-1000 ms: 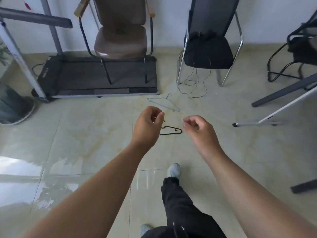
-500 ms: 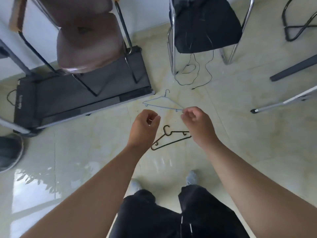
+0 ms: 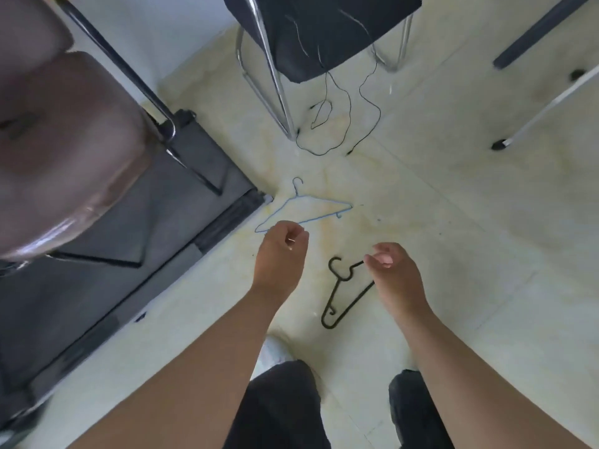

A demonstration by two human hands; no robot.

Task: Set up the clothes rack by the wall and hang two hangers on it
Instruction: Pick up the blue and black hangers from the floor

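Note:
Two hangers lie on the pale tiled floor. A thin light-blue wire hanger (image 3: 319, 202) lies flat near the treadmill's corner. A black plastic hanger (image 3: 343, 298) lies closer to me, its hook pointing away. My left hand (image 3: 280, 257) hovers above the blue hanger's near end, fingers curled and holding nothing. Over the black hanger's right arm is my right hand (image 3: 393, 277), fingers loosely curled, hiding part of the hanger. I cannot tell whether it touches it. A white leg of the clothes rack (image 3: 547, 106) with a black foot reaches in at the upper right.
A black treadmill (image 3: 136, 254) fills the left, with a brown chair (image 3: 58, 140) standing on it. A black chair with chrome legs (image 3: 275, 76) stands ahead, a thin black cable (image 3: 348, 124) trailing on the floor below it. My legs and shoes are at the bottom.
My view has tilted down and moved closer to the floor. Both hands have dropped toward the hangers, the right one now over the black hanger, the left near the blue one.

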